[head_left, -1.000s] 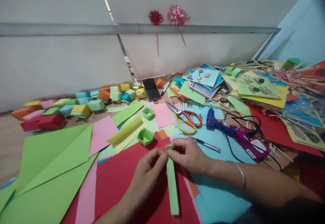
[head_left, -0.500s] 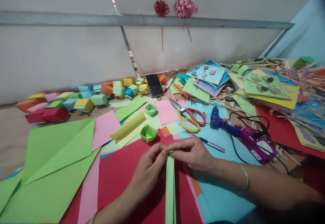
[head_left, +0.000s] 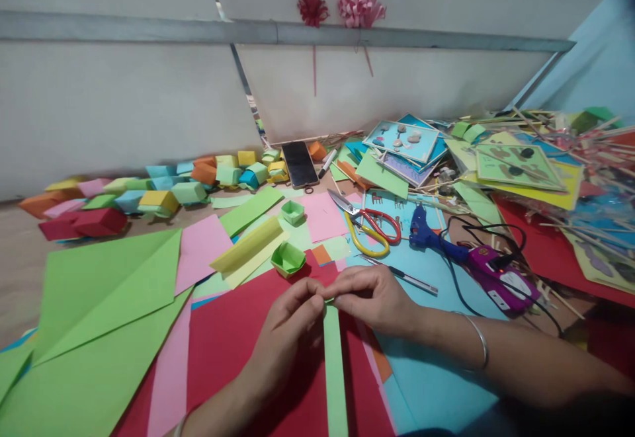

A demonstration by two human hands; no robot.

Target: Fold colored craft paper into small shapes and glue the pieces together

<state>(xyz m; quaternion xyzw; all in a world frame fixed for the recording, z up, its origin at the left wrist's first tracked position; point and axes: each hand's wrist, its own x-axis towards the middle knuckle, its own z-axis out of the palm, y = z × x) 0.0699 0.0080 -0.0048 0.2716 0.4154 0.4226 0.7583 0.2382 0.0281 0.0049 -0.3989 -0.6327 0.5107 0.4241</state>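
Observation:
A long light green paper strip (head_left: pixel 335 371) hangs down toward me over a red sheet (head_left: pixel 233 338). My left hand (head_left: pixel 295 311) pinches the strip's far end from the left. From the right, my right hand (head_left: pixel 374 298) grips the same end, its fingertips meeting those of the left. A small folded edge of green shows between the fingers; the rest of the fold is hidden. Just beyond my hands sits a small open green paper box (head_left: pixel 288 260), and a paler green box (head_left: pixel 292 211) stands behind it.
Scissors (head_left: pixel 370 225), a craft knife (head_left: pixel 401 275) and a blue glue gun (head_left: pixel 426 232) with its cord lie to the right. Several folded paper boxes (head_left: pixel 159 202) line the back left. Large green sheets (head_left: pixel 109 291) cover the left; a phone (head_left: pixel 300 164) lies at the back.
The strip's hanging part has turned so that it shows one flat face rather than two folded layers. Both hands keep their pinch at its end. The view has shifted slightly.

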